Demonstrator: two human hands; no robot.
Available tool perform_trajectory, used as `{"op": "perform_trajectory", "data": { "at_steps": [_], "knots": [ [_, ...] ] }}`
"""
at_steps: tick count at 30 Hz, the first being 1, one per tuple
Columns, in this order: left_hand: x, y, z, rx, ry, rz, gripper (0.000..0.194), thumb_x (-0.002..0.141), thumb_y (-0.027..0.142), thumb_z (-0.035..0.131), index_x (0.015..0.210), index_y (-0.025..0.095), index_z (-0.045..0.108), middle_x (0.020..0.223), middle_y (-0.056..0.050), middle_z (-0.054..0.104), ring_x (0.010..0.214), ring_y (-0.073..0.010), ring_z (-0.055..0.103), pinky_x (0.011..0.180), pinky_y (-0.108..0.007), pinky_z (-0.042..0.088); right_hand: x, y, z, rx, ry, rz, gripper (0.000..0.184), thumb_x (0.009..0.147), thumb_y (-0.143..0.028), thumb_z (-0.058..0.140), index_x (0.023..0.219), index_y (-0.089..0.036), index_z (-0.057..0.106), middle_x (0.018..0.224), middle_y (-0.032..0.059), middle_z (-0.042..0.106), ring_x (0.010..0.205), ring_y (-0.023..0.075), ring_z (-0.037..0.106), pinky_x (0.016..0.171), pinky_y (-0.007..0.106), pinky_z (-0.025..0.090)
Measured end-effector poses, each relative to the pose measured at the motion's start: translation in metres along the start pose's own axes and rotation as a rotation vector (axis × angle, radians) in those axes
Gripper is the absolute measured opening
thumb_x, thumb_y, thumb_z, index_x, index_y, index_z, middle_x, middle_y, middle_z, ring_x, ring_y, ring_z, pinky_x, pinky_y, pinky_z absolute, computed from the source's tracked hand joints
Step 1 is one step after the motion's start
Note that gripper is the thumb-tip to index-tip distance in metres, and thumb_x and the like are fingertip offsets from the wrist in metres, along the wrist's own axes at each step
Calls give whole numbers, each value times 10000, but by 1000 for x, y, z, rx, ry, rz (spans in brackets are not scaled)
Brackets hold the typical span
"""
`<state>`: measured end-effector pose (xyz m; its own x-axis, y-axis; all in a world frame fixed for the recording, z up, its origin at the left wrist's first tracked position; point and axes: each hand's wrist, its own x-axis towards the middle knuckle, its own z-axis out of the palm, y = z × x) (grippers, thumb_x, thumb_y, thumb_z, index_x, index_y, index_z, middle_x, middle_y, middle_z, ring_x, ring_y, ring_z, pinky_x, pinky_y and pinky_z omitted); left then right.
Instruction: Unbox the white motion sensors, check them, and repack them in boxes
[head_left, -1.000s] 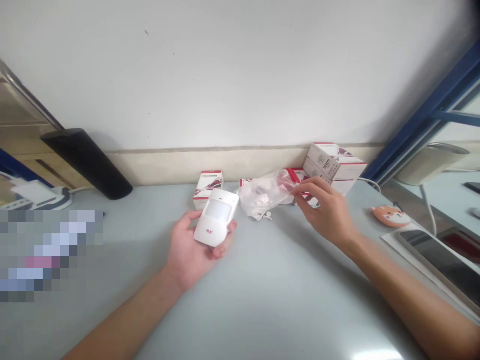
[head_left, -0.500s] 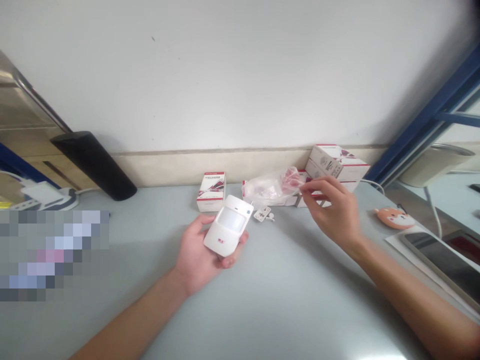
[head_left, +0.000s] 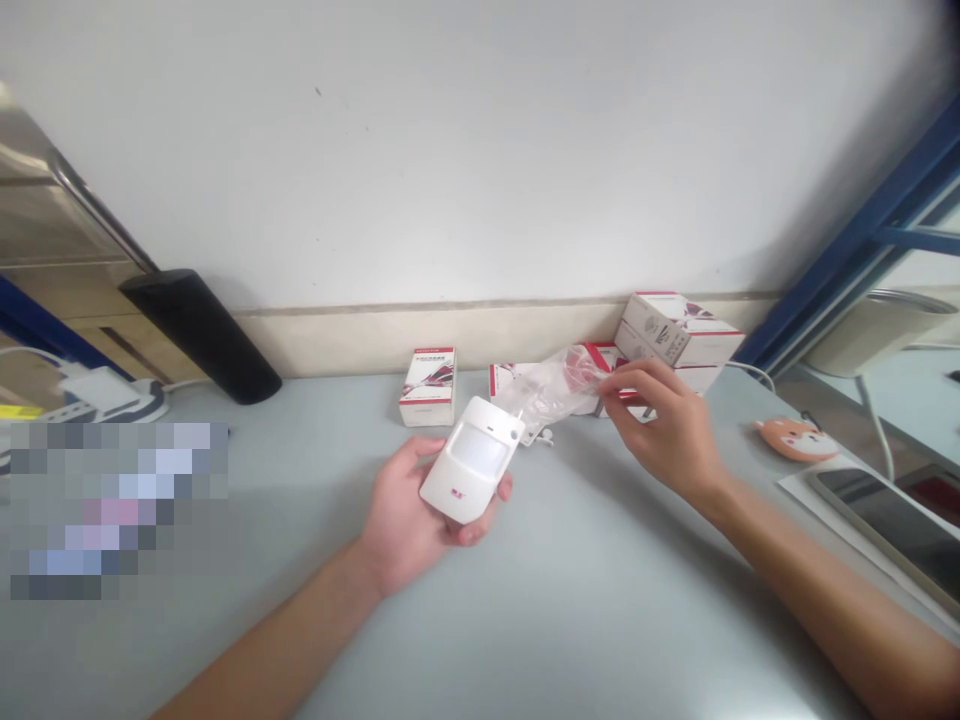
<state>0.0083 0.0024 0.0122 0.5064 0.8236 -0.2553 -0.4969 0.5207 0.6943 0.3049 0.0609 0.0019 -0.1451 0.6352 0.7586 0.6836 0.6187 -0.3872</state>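
A white motion sensor (head_left: 474, 462) with a pale window and small red lettering rests in my left hand (head_left: 420, 515), its fingers curled round the far side. My right hand (head_left: 671, 425) pinches the edge of a clear plastic bag (head_left: 551, 390) between thumb and fingertips. The bag hangs between my hands, close to the sensor's top end. Behind the bag lies a white and red box (head_left: 504, 378). A small white part (head_left: 546, 437) on the table is partly hidden by the bag and the sensor.
A white and red box (head_left: 427, 388) stands left of the sensor. More such boxes (head_left: 679, 330) are stacked at the back right. A black cylinder (head_left: 202, 335) leans at the left near a power strip (head_left: 112, 400). An orange animal-faced pouch (head_left: 795, 438) and a phone (head_left: 885, 535) lie right.
The sensor in my left hand has shifted slightly right and down. The bag in my right hand has stretched out lower and now covers more of the small white part.
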Motion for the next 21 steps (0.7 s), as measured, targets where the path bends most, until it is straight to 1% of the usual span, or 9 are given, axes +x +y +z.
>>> {"op": "perform_trajectory", "data": {
  "at_steps": [5, 11, 13, 16, 18, 19, 21],
  "knots": [
    [0, -1, 2, 21, 11, 16, 424, 976, 407, 424, 1068, 86, 687, 879, -185, 709, 518, -167, 536, 516, -289, 368, 1, -4, 0, 23, -3, -8, 127, 991, -201, 602, 975, -248, 718, 1025, 55, 695, 889, 191, 714, 771, 354, 676],
    [0, 0, 1, 45, 19, 25, 449, 978, 413, 395, 1062, 83, 688, 877, -190, 703, 552, -184, 548, 525, -298, 356, 0, -5, 2, 16, -48, 7, 152, 1008, -222, 576, 1006, -256, 724, 1061, 59, 724, 840, 192, 729, 743, 368, 665],
    [0, -1, 1, 79, 25, 39, 451, 981, 411, 383, 1057, 81, 682, 876, -191, 704, 555, -188, 550, 535, -308, 355, 0, -5, 2, 21, -54, 41, 164, 1005, -218, 579, 1082, -264, 716, 1118, 61, 734, 885, 201, 741, 779, 376, 665],
    [0, -3, 2, 178, 34, 95, 433, 997, 405, 363, 1057, 96, 659, 885, -183, 711, 546, -181, 538, 559, -325, 351, 1, -12, 1, 28, 0, 96, 263, 990, -207, 600, 1236, -276, 664, 1291, 82, 704, 1051, 236, 733, 867, 408, 659],
    [1, -5, 3, 257, 25, 136, 416, 1002, 404, 359, 1125, 115, 631, 893, -163, 718, 527, -168, 519, 567, -327, 333, 2, -21, -1, 28, 31, 82, 280, 987, -204, 609, 1255, -273, 651, 1339, 99, 680, 1129, 260, 709, 913, 440, 643],
    [1, -7, 3, 292, 21, 148, 414, 1002, 407, 363, 1188, 130, 608, 900, -149, 722, 523, -164, 515, 570, -325, 322, 2, -27, -2, 34, 22, 54, 262, 990, -204, 608, 1240, -268, 657, 1319, 106, 682, 1141, 267, 701, 930, 454, 632],
    [2, -10, 3, 351, 17, 155, 443, 999, 428, 374, 1323, 172, 535, 911, -121, 729, 518, -159, 512, 570, -318, 299, -1, -40, -1, 72, -44, -16, 237, 1003, -203, 599, 1224, -258, 667, 1267, 113, 691, 1141, 270, 693, 963, 468, 614]
  ]
}}
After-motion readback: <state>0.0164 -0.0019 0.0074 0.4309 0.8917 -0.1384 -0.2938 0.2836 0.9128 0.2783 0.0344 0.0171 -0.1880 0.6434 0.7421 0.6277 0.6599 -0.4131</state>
